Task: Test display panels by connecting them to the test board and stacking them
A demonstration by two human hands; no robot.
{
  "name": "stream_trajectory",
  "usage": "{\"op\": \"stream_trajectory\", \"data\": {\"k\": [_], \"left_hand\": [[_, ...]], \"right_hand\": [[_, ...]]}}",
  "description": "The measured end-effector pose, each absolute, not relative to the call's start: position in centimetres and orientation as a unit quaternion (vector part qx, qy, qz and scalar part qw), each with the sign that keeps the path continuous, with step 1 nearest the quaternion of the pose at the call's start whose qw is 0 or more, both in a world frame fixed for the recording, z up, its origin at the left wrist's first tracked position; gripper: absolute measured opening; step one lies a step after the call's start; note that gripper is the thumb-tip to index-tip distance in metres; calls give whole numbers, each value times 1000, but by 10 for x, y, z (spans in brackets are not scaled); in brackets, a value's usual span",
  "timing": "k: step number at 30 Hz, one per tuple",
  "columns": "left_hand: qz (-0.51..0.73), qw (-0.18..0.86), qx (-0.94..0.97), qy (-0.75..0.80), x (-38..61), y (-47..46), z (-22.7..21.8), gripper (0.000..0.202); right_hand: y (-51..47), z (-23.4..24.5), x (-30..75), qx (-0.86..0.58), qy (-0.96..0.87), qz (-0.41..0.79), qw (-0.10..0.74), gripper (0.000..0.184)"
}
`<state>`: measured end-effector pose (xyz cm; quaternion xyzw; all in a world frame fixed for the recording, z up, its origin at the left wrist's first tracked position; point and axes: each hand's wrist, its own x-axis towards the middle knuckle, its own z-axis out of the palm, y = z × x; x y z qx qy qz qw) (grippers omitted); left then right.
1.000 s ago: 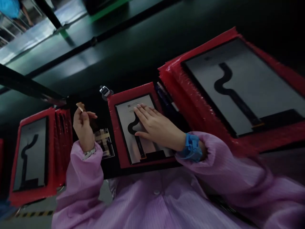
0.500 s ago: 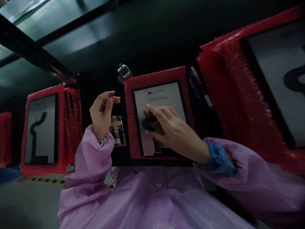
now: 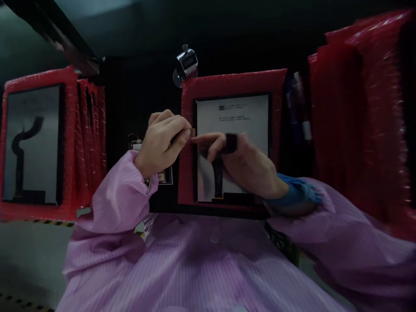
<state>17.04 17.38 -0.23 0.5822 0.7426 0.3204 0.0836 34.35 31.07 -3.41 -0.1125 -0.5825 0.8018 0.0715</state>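
Observation:
My left hand (image 3: 167, 141) is closed in a pinch at the left edge of the middle display panel (image 3: 234, 110). A small brownish strip (image 3: 194, 132) shows at its fingertips, mostly hidden. Over the panel, my right hand (image 3: 251, 162) has its index finger stretched out to the left fingertips. The dark end of a black flex cable (image 3: 231, 143) lies among the right fingers, seemingly gripped; the cable rises from the panel's lower edge. Under the panel is a red bubble-wrap bag (image 3: 234, 80). Behind my left wrist, a card with small parts (image 3: 167, 177) is partly covered.
Red bubble-wrap bags (image 3: 91, 147) are stacked at left, with another panel (image 3: 34, 147) on top. More red bags (image 3: 354, 130) stand at right. Pens (image 3: 299, 108) lie beside the middle bag. A metal tally counter (image 3: 187, 63) sits at its upper left corner.
My left hand has moved right to the panel's edge with the small strip. My right hand has lifted the cable's end and stretched its index finger left. The view has shifted.

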Motion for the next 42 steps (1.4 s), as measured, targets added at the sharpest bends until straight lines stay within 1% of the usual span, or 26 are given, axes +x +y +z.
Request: {"op": "stream_trajectory", "data": {"k": [2,5,7,11,18,28,32,38,42], "left_hand": [[301,91,598,737,171,175,-4,29],[296,103,610,728,173,176,-6,26],[297,117,610,725,174,176,-6,26],[290,143,603,730,176,176,-8,25],[279,137,622,718,176,176,-8,26],[256,124,623,729,178,175,-6,28],[252,131,621,730,178,175,-5,27],[243,126,623,732,180,175,-4,26],[240,114,624,735,182,174,-4,26]], "right_hand": [[312,-33,341,-88,-647,751,94,54],[315,-32,339,-47,-771,621,132,43],[317,-32,337,-36,-817,554,156,37],[320,-35,333,-34,-848,500,172,30],[323,-41,330,-12,-875,450,180,27],[322,-46,330,4,-883,417,216,24],[321,-47,330,3,-881,419,222,25],[322,-45,330,-6,-878,436,197,25],[322,-45,330,-4,-874,440,207,24]]}}
